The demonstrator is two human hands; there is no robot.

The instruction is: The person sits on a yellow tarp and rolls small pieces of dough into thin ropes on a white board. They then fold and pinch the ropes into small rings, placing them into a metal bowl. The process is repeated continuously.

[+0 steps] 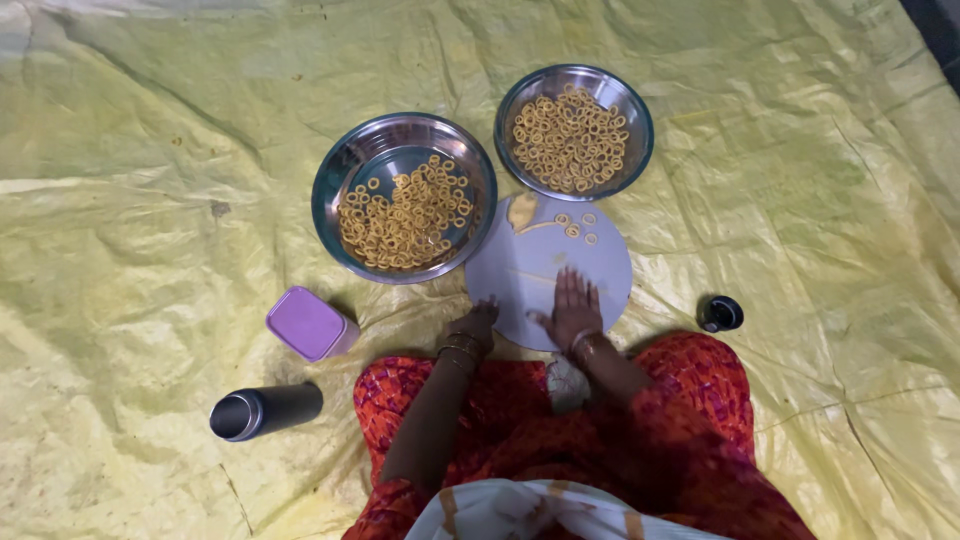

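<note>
Two hands on a round grey board, snack rings in steel bowls beyond.

Nearest the board point(548, 268): right hand point(573, 309) lay flat on it, fingers spread, holding nothing; left hand point(476, 322) rested at its near-left edge, fingers curled, grip not discernible. On the board's far part: lump of dough point(521, 211), a few shaped rings point(578, 226). Left of the board: lilac box point(309, 323), dark flask point(264, 411). Right: small dark cap point(720, 313). Beyond: large bowl point(404, 197), smaller bowl point(574, 132), both holding rings, all on yellow sheet point(150, 200).
</note>
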